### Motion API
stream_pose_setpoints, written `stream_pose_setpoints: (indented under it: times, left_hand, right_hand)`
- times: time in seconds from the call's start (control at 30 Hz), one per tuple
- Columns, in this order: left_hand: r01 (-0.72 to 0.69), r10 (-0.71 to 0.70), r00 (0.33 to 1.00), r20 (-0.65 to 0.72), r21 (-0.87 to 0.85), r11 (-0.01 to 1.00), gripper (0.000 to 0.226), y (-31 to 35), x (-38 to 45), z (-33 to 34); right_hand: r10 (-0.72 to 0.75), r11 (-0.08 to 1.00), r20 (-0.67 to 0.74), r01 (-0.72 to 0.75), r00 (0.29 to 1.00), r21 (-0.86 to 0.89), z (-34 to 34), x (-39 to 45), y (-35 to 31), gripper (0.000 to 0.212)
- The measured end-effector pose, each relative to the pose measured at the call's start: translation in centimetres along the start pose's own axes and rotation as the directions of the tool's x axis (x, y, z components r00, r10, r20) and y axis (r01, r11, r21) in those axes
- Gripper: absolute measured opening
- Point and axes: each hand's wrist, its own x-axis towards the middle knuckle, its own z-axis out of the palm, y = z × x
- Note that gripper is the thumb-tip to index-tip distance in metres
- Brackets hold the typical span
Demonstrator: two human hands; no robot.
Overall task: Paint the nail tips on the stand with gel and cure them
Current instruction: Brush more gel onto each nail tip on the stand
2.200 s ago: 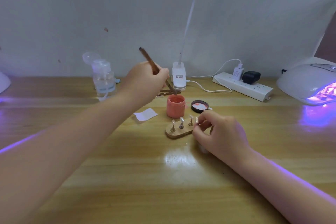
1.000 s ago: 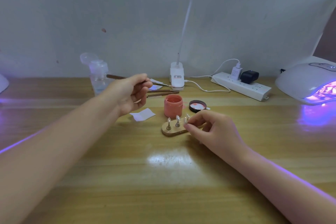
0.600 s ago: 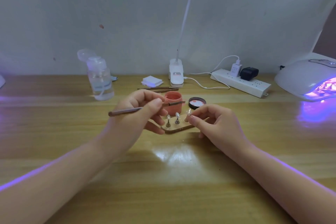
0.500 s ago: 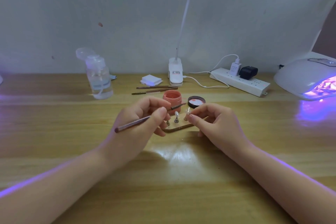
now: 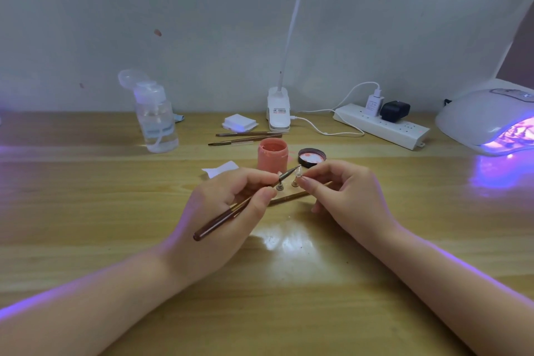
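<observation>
Two hands meet over the wooden stand, near the pink gel jar. The left hand pinches a brown brush, bristles reaching right to a clear nail tip. The right hand seems to pinch that tip's post; contact is blurred.

Most of the wooden stand sits behind the left hand and right hand; only a sliver of its edge and 2 pegs show between them. Where the brush tip meets the nail tip is too small to tell if they touch. The curing lamp is cut off at the right edge, and the desk lamp runs out of the top
</observation>
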Motion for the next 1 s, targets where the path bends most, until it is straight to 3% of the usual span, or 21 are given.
stream_pose_setpoints:
  times: [1.0]
  left_hand:
    - [0.054, -0.055, 0.998, -0.017, -0.042, 0.998, 0.027, -0.04, -0.41, 0.0]
  right_hand:
    - [-0.063, 0.998, 0.007, 0.063, 0.998, 0.03, 0.13, 0.01, 0.01, 0.009]
